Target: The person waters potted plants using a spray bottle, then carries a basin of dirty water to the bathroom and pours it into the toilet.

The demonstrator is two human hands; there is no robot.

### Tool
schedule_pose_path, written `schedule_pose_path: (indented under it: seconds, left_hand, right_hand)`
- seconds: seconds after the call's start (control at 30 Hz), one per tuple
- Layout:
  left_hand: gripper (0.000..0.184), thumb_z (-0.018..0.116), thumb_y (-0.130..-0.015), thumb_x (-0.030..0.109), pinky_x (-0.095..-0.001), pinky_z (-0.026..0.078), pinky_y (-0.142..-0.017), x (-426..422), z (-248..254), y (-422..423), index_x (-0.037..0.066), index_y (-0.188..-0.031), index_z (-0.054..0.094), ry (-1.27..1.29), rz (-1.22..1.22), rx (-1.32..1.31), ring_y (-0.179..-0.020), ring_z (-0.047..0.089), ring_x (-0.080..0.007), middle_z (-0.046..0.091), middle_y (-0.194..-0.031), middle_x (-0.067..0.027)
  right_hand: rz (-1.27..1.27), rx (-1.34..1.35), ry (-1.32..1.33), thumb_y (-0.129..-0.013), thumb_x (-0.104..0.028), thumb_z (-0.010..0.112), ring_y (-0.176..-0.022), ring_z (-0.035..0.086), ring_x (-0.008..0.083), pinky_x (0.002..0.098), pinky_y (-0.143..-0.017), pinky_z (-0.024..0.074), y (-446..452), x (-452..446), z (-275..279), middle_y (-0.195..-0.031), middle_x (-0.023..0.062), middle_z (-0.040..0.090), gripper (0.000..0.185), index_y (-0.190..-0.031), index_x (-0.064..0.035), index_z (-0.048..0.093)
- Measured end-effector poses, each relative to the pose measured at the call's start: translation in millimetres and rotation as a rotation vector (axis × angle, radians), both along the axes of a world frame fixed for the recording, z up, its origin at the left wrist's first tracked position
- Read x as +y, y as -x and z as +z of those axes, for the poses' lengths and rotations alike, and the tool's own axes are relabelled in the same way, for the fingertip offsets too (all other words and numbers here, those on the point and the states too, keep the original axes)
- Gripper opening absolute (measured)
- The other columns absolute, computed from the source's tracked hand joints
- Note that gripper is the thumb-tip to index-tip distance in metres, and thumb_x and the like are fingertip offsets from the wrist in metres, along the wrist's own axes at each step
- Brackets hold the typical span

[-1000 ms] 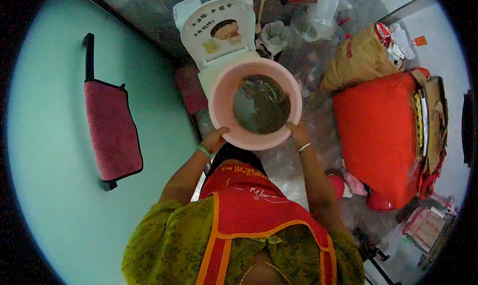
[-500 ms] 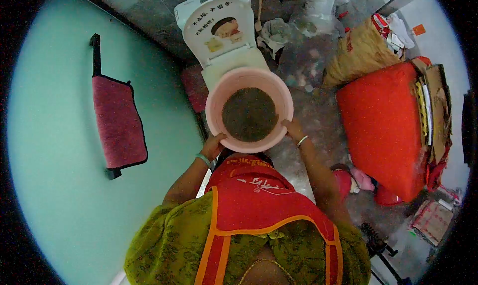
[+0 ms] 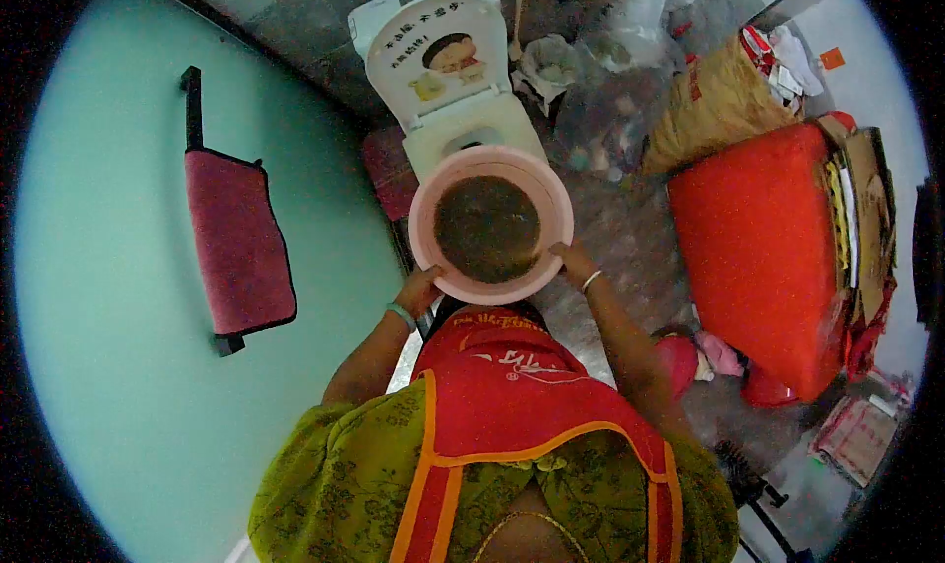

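Note:
Both of my hands hold a round pink basin (image 3: 429,258) in front of me. My left hand (image 3: 420,289) grips its lower left rim, and my right hand (image 3: 575,262) grips the lower right rim. Dark, murky liquid (image 3: 487,226) covers the bottom of the basin. Just beyond the far rim stands a white toilet (image 3: 438,155) with its decorated lid (image 3: 438,56) raised. The basin overlaps the front part of the toilet in this view.
A maroon towel (image 3: 241,243) hangs from a black bar on the green glass at left. Right of the toilet are a small lined bin (image 3: 548,63), clear plastic bags (image 3: 610,110), a brown sack (image 3: 724,105) and a red bag with cardboard (image 3: 758,253).
The basin has moved nearer my body and slightly left, showing more of the toilet. Its liquid surface looks calmer and darker. Both hands have kept their grip.

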State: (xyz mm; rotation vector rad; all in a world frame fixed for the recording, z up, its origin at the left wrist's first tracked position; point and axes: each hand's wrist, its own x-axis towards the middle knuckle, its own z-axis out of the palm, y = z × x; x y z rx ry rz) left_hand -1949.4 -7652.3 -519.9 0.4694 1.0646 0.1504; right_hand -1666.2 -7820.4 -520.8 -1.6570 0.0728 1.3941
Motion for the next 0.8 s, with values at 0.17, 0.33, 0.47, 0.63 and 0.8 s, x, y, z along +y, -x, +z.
schedule_pose_path:
  seconds: [0.17,0.33,0.47,0.63,0.8]
  left_hand:
    - [0.024,0.056,-0.082,0.009,-0.0310,0.049,-0.072,1,-5,10,0.003,-0.105,0.057,-0.381,-0.340,0.075,-0.084,0.058,-0.0193,0.060,-0.097,-0.0090]
    - [0.021,0.055,-0.078,0.010,-0.0359,0.050,-0.067,16,-7,0,0.000,-0.096,0.050,0.019,-0.070,0.003,-0.075,0.056,-0.0213,0.055,-0.087,-0.0082]
    - [0.024,0.054,-0.084,0.015,-0.0353,0.048,-0.077,36,-4,1,0.004,-0.106,0.056,-0.424,-0.460,0.112,-0.088,0.057,-0.0223,0.060,-0.098,-0.0081]
    - [0.023,0.055,-0.083,0.017,-0.0371,0.049,-0.075,77,-34,4,0.004,-0.102,0.056,-0.043,-0.303,-0.030,-0.086,0.057,-0.0211,0.060,-0.097,-0.0083]
    - [0.033,0.060,-0.076,0.030,-0.0388,0.048,-0.055,138,-45,-22,0.003,-0.096,0.054,-0.257,-0.719,0.240,-0.063,0.056,-0.0223,0.057,-0.074,-0.0080]
  right_hand:
    - [0.075,-0.041,0.078,-0.079,-0.018,0.057,-0.084,0.058,0.0245,0.0373,-0.071,0.0511,0,9,24,-0.097,0.0145,0.056,0.039,-0.112,0.0017,0.047]
    - [0.237,-0.103,0.273,-0.081,-0.020,0.056,-0.085,0.058,0.0245,0.0366,-0.070,0.0507,10,6,-21,-0.100,0.0138,0.057,0.036,-0.109,0.0023,0.050]
    - [-0.102,0.095,0.217,-0.081,-0.021,0.058,-0.086,0.058,0.0252,0.0380,-0.071,0.0482,26,9,-39,-0.103,0.0139,0.057,0.037,-0.110,0.0014,0.052]
    - [0.046,-0.185,0.117,-0.082,-0.021,0.058,-0.083,0.058,0.0246,0.0354,-0.066,0.0485,56,19,-83,-0.101,0.0142,0.057,0.035,-0.109,0.0017,0.052]
    - [0.294,0.280,0.387,-0.086,-0.018,0.051,-0.067,0.059,0.0218,0.0280,-0.053,0.0497,62,56,-153,-0.085,0.0123,0.057,0.027,-0.104,0.0025,0.051]
